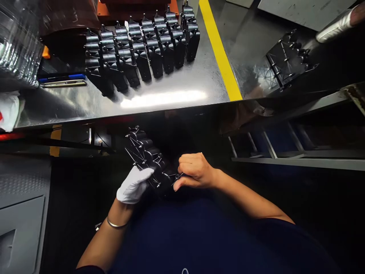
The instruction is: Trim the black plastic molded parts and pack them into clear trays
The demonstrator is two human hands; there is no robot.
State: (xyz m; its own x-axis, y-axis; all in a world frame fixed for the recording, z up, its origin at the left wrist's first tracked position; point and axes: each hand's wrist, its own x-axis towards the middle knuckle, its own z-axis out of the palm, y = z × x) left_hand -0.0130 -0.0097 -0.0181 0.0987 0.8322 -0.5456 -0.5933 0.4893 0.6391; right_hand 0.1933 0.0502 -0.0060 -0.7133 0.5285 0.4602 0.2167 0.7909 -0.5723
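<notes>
Metal bench (168, 89) with yellow stripe (219, 49)

The black molded part (148, 146) hides most gloved left fingers (146, 174); what the right fingers (186, 167) pinch is too small to tell. Far left of them, clear trays (18, 53) are cut off.

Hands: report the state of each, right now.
Left hand: gloved, closed, holding the black part.
Right hand: bare, curled closed at the black part's end; whether it pinches it cannot be told.
</notes>
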